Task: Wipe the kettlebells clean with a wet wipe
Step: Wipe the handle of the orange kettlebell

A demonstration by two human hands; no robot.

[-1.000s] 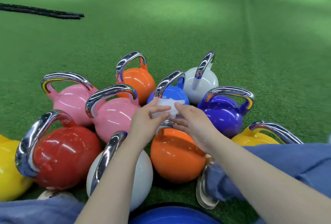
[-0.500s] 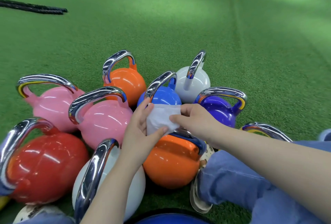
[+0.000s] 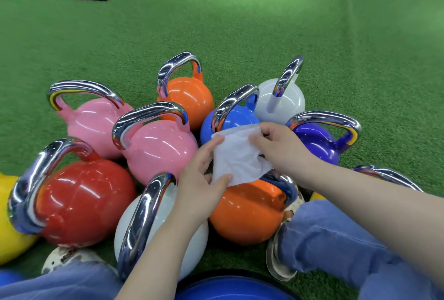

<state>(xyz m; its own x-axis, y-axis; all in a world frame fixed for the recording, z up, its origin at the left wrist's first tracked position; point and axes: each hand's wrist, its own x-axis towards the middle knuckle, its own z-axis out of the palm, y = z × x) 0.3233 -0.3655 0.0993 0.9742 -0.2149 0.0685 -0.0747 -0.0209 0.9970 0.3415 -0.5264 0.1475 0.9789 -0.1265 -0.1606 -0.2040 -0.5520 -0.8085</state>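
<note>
Wipe (image 3: 240, 155) now spread wider above orange kettlebell (image 3: 245, 215); my left hand (image 3: 199, 177) and right hand (image 3: 281, 146) both pinching it.

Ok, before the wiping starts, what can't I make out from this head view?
- Top of near orange kettlebell: hidden by white wet wipe that both hands, left and right, hold.
- Yellow kettlebell: cut by left edge.
- Another yellow kettlebell: hidden behind right forearm.
- Dirt on any bell: glare, cannot tell.
</note>
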